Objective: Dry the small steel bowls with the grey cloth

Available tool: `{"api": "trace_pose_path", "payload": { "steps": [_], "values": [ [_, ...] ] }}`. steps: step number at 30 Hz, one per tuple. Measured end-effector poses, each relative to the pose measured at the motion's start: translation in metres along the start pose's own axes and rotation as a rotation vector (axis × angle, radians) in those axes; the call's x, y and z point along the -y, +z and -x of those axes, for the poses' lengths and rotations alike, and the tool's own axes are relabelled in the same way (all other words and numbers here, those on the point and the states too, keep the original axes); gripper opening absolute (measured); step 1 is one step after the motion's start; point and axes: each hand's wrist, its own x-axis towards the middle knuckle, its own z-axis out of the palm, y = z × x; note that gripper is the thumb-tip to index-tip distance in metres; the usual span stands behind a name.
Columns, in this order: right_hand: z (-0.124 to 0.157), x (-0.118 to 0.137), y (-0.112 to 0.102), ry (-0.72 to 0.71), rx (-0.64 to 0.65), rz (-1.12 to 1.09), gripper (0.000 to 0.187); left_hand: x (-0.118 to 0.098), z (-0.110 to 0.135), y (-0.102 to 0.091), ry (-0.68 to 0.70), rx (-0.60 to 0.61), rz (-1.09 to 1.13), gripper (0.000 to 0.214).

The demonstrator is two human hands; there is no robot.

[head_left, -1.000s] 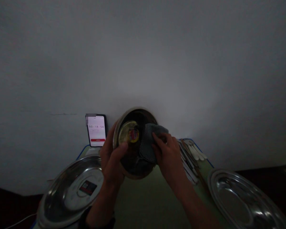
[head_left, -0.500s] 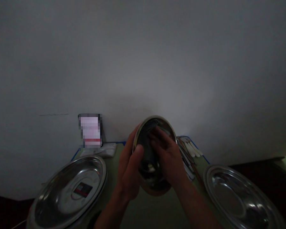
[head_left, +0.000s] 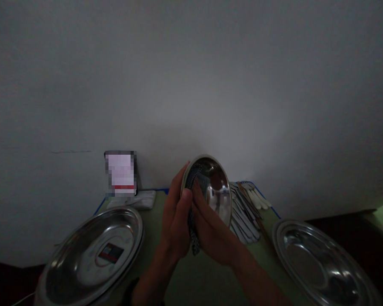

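My left hand (head_left: 175, 219) grips a shiny metal bowl (head_left: 222, 189) by its left side, with the thumb over the rim and the fingers behind the outer wall. The bowl is tipped up so that its inside faces me. Inside it, my right hand (head_left: 212, 229) presses a dark patterned cloth (head_left: 194, 170) against the left inner wall. Part of the cloth hangs below, between the two hands. The right fingertips are partly hidden in the cloth's folds.
A large metal basin (head_left: 92, 263) with a dark label stands at the left of the green table (head_left: 191, 284); another metal basin (head_left: 325, 267) is at the right. Several metal utensils (head_left: 245, 221) and white-handled cutlery (head_left: 258, 198) lie behind the bowl. A blurred screen (head_left: 121, 172) leans on the wall.
My right hand has moved from the middle of the bowl to its left inner wall, taking the cloth along. The bowl has turned, and its right inner side now shows.
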Motion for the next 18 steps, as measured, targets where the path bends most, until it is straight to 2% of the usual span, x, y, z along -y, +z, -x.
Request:
{"api": "trace_pose_path", "payload": {
  "steps": [3,7,10,14,18],
  "values": [
    [0.002,0.009,-0.005,-0.103,0.109,0.018,0.056,0.000,-0.004,-0.007,-0.051,0.015,0.040,0.041],
    [0.004,0.026,-0.008,-0.250,0.238,0.037,0.056,-0.009,-0.016,-0.026,-0.061,-0.072,0.136,0.042],
    [0.006,0.026,-0.003,-0.196,0.270,0.159,0.050,-0.016,-0.023,-0.040,-0.052,-0.140,0.144,0.041],
    [0.005,0.002,0.001,0.028,0.159,0.453,0.050,-0.019,-0.024,-0.046,-0.031,-0.138,0.078,0.041],
    [-0.001,-0.023,-0.004,0.059,-0.007,0.570,0.057,-0.016,-0.015,-0.032,-0.063,0.027,-0.001,0.044]
  ]
}}
